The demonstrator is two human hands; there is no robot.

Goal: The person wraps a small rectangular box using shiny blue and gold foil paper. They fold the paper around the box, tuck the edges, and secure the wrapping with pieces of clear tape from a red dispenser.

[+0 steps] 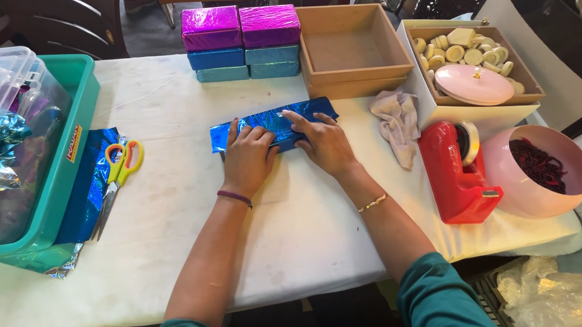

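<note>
Blue foil sheet (272, 123) lies mid-surface under both hands: left hand (247, 159) and right hand (326, 144) press flat on it, fingers spread, gripping nothing. Pink bowl (525, 193) at right holds dark red shreds. Teal tub (77, 121) at left carries a clear box of foil scraps. Farther: wooden tray (520, 69) of pale round pieces, an empty wooden box (357, 77), stacked magenta and blue wrapped boxes (242, 42).
</note>
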